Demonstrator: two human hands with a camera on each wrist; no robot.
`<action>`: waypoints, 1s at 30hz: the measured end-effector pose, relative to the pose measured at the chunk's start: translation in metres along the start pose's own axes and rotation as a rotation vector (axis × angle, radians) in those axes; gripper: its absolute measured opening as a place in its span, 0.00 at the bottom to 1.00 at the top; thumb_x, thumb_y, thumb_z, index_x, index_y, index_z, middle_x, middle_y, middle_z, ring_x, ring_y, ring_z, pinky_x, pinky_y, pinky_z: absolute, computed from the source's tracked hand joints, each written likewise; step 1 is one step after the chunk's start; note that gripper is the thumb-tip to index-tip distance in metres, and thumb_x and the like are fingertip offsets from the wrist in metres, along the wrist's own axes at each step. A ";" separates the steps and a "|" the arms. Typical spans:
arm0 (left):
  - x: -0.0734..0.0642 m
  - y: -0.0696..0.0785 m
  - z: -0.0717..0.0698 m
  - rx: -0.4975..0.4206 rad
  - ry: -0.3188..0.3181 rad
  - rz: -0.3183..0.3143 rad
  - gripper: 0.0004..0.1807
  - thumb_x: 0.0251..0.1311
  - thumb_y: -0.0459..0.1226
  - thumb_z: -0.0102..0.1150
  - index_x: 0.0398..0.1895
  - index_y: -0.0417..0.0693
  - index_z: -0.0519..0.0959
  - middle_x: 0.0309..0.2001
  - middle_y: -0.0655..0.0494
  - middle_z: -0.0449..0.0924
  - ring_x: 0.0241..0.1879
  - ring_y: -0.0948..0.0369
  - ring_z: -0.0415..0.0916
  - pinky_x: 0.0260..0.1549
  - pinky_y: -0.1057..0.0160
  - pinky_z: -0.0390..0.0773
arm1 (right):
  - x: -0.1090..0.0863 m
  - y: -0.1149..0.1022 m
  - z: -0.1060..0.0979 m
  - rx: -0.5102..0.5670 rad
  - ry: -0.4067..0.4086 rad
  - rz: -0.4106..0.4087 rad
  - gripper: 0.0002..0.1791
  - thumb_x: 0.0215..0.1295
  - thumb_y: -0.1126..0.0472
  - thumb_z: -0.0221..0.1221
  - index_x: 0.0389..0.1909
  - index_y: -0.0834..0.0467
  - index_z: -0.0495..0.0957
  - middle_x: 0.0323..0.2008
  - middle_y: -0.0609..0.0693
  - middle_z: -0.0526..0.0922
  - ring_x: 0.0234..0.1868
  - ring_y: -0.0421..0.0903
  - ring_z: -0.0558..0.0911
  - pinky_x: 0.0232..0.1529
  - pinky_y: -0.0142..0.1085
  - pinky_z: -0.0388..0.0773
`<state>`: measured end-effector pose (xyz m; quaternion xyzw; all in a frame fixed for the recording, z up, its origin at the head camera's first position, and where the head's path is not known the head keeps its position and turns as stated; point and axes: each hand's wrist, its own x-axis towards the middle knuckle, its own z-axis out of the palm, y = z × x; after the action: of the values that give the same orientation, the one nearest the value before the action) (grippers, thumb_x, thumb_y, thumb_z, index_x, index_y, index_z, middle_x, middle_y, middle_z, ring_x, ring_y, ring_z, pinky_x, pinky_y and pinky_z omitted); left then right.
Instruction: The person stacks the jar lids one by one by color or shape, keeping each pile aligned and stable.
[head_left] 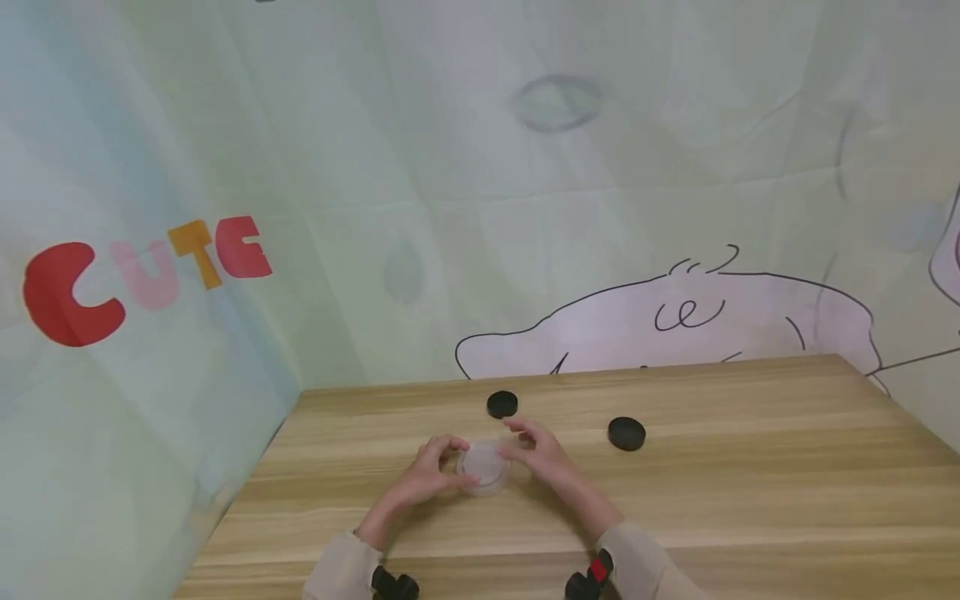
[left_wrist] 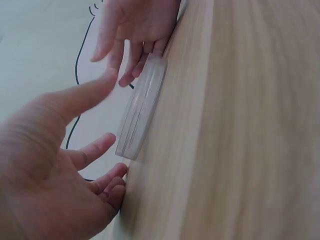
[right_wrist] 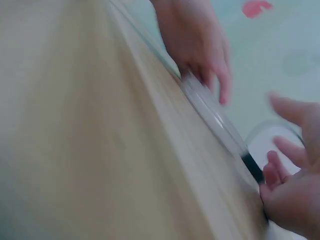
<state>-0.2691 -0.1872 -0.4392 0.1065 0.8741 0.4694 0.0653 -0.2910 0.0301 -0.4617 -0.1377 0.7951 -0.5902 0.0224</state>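
A clear, round, shallow dish (head_left: 482, 465) lies on the wooden table between the two hands; it appears edge-on in the left wrist view. My left hand (head_left: 429, 473) is at its left side, thumb and fingers spread apart around the rim. In the left wrist view, the left fingertips (left_wrist: 106, 142) are right beside the dish's edge. On the other side, my right hand (head_left: 546, 457) has its fingers parted, with the thumb near the dish's right rim. Nothing shows between the right hand's fingers (right_wrist: 292, 150).
One round black disc (head_left: 502, 404) lies just beyond the dish. Another black disc (head_left: 627, 433), with a raised rim, sits farther right. The wooden table (head_left: 750, 500) ends at a printed cloth backdrop (head_left: 420, 183) behind and at the left.
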 end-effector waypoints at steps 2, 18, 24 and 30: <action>0.004 -0.001 -0.003 -0.029 0.002 -0.020 0.29 0.55 0.42 0.68 0.57 0.39 0.73 0.58 0.40 0.71 0.58 0.47 0.66 0.59 0.44 0.67 | 0.007 0.002 -0.004 0.113 0.100 0.045 0.28 0.63 0.60 0.63 0.63 0.65 0.71 0.59 0.65 0.74 0.60 0.60 0.73 0.62 0.53 0.71; 0.087 0.004 0.002 0.075 0.048 -0.031 0.28 0.60 0.35 0.62 0.64 0.40 0.72 0.49 0.43 0.80 0.46 0.54 0.75 0.50 0.55 0.75 | 0.053 0.010 -0.016 -0.249 0.216 0.145 0.30 0.58 0.58 0.66 0.62 0.61 0.74 0.55 0.62 0.81 0.56 0.57 0.79 0.58 0.50 0.74; 0.098 0.012 0.003 0.237 0.045 0.022 0.23 0.57 0.37 0.66 0.57 0.41 0.79 0.59 0.38 0.78 0.56 0.42 0.76 0.57 0.47 0.74 | 0.051 0.002 -0.017 -0.338 0.198 0.138 0.26 0.58 0.56 0.67 0.58 0.57 0.79 0.52 0.62 0.84 0.54 0.57 0.81 0.52 0.49 0.76; 0.102 0.009 0.004 0.329 0.103 0.033 0.20 0.56 0.38 0.67 0.52 0.43 0.82 0.54 0.40 0.81 0.53 0.44 0.80 0.54 0.50 0.77 | 0.053 -0.007 -0.010 -0.400 0.234 0.149 0.23 0.56 0.54 0.69 0.53 0.53 0.83 0.49 0.57 0.86 0.52 0.56 0.83 0.44 0.45 0.78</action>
<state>-0.3657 -0.1540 -0.4353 0.1057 0.9395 0.3258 -0.0054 -0.3421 0.0247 -0.4455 -0.0112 0.9013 -0.4297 -0.0539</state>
